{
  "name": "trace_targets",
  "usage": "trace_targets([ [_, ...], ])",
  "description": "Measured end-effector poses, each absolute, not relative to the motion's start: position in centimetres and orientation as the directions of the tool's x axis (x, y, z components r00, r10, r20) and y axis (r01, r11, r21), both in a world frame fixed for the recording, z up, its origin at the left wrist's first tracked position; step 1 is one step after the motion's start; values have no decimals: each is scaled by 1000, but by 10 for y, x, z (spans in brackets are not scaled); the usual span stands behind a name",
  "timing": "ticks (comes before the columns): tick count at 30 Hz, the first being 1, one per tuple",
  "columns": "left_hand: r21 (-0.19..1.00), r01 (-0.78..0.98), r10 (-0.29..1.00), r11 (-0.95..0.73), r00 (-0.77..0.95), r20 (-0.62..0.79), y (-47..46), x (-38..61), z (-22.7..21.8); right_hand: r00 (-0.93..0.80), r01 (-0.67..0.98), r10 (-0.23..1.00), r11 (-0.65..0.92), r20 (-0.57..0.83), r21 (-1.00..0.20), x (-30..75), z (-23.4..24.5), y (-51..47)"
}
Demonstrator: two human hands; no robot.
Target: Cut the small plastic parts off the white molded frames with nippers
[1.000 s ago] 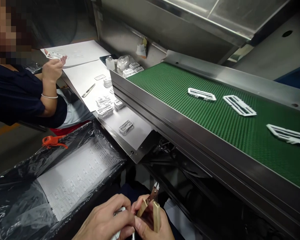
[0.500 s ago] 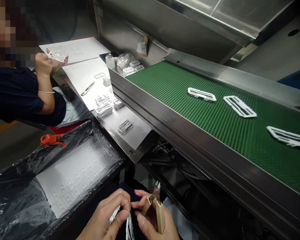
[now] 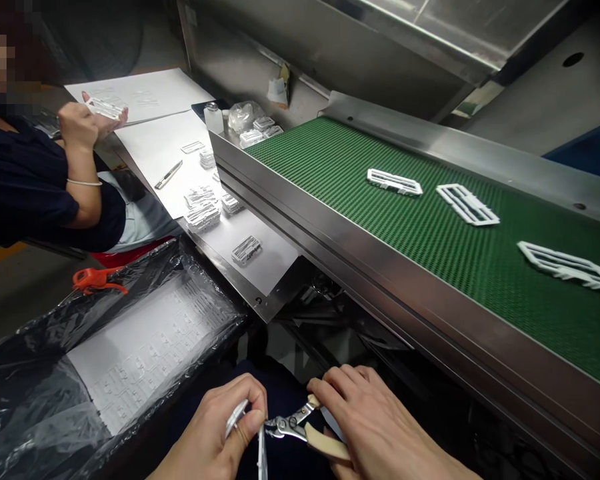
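Observation:
At the bottom of the view my left hand [image 3: 215, 433] pinches a thin white plastic part [image 3: 236, 417], its fingers closed round it. My right hand [image 3: 375, 423] is wrapped round small cutting pliers [image 3: 293, 425] with tan handles. The metal jaws point left and touch the white part by my left fingertips. Both hands sit low, in front of the steel edge of the conveyor [image 3: 360, 263].
Three white plastic frames [image 3: 394, 181] lie on the green belt [image 3: 340, 167]. A black plastic-lined box [image 3: 105, 333] holding a white sheet stands at left. Stacks of white parts [image 3: 203, 215] and a pen lie on the steel table. A seated person [image 3: 40, 173] holds a part.
My right hand turned over and swung the pliers from pointing up to pointing left, bringing the jaws onto the white part. The view dipped slightly.

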State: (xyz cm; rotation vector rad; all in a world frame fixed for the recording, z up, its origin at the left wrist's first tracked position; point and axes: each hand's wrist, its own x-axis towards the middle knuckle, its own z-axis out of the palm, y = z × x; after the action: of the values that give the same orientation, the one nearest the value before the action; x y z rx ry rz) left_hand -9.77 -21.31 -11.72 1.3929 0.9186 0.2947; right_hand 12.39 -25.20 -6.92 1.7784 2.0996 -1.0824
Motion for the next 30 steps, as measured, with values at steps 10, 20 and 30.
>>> trace_targets([
  [10,895,400,622,200,654,-431,-211,-94,-115,-316,939,679,122,-662,-322,119,-54,-235],
  [20,878,445,547,175,698,-463,-208,-89,-116,-427,904,744,368,-513,-219,117,-46,-225],
  [30,824,407,542,394,621,-566,-205,-93,-123,-277,949,712,96,-646,-300,126,-53,-224],
])
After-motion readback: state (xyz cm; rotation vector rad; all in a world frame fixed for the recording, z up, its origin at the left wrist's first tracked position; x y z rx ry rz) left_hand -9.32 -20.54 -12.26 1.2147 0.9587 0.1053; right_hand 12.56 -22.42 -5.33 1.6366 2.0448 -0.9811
